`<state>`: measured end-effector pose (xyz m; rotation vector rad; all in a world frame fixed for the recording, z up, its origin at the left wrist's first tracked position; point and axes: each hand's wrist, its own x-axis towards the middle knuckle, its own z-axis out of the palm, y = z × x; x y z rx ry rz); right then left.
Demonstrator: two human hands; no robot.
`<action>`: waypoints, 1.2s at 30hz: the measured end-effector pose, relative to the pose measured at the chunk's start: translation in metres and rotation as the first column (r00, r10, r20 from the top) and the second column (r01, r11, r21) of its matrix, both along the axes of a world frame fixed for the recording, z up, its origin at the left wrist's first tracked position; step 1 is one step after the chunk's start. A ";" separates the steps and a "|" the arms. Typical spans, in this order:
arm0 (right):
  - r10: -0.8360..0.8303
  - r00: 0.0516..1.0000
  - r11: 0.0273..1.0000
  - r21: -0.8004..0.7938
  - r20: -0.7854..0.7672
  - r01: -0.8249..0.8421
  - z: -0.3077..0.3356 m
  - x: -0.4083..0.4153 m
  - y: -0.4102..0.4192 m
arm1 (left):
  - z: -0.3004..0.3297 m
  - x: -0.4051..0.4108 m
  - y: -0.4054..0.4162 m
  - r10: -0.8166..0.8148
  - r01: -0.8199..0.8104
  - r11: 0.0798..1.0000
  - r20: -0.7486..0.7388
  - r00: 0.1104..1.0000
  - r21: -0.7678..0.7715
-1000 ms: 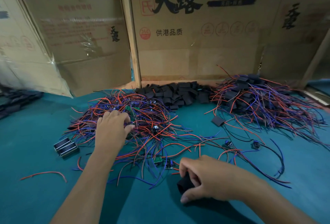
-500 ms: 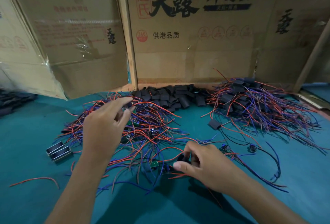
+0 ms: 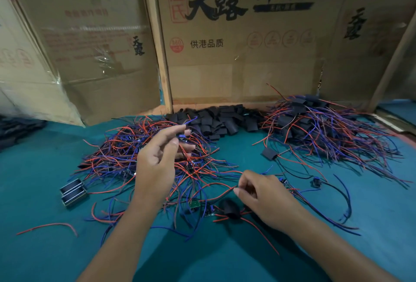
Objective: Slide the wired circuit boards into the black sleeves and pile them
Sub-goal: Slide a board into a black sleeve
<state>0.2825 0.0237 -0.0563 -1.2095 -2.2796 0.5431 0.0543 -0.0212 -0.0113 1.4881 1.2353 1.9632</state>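
— Teal cloth covers the tabletop point(image 3: 33, 191); where are the boards?
— A tangle of wired circuit boards point(image 3: 126, 158) lies left of centre. The left hand point(image 3: 157, 164) is raised over it, thumb and forefinger pinching one small board point(image 3: 182, 138) with its wires.
— And the right hand point(image 3: 265, 196)?
— Fingers curled, pinching a red wire near the front edge, just beside a black sleeve point(image 3: 230, 208) lying on the cloth.
— The rest?
— Empty black sleeves point(image 3: 220, 119) are heaped at the back edge against cardboard boxes point(image 3: 236, 56); the sleeved pile point(image 3: 319, 126) sits toward the back right corner.
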 end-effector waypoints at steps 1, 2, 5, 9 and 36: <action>0.015 1.000 1.000 0.014 0.002 -0.015 0.001 0.000 -0.001 | 0.001 0.001 0.000 -0.013 0.013 1.000 0.048 0.999 0.002; 0.037 0.999 0.999 0.020 0.010 -0.038 0.001 -0.001 -0.002 | 0.002 0.002 0.001 -0.021 0.021 1.000 0.088 0.996 0.001; 0.038 0.992 0.998 0.046 0.121 -0.044 0.000 -0.007 -0.011 | 0.002 0.004 0.002 -0.070 0.072 0.997 0.217 0.974 -0.003; -0.004 0.959 0.996 0.087 0.284 -0.022 -0.005 -0.016 -0.020 | 0.002 0.005 0.003 -0.140 0.144 0.989 0.380 0.914 0.016; 0.159 0.895 0.987 -0.036 0.416 -0.159 0.013 -0.002 -0.005 | 0.008 0.004 0.001 -0.230 0.269 0.963 0.580 0.782 0.019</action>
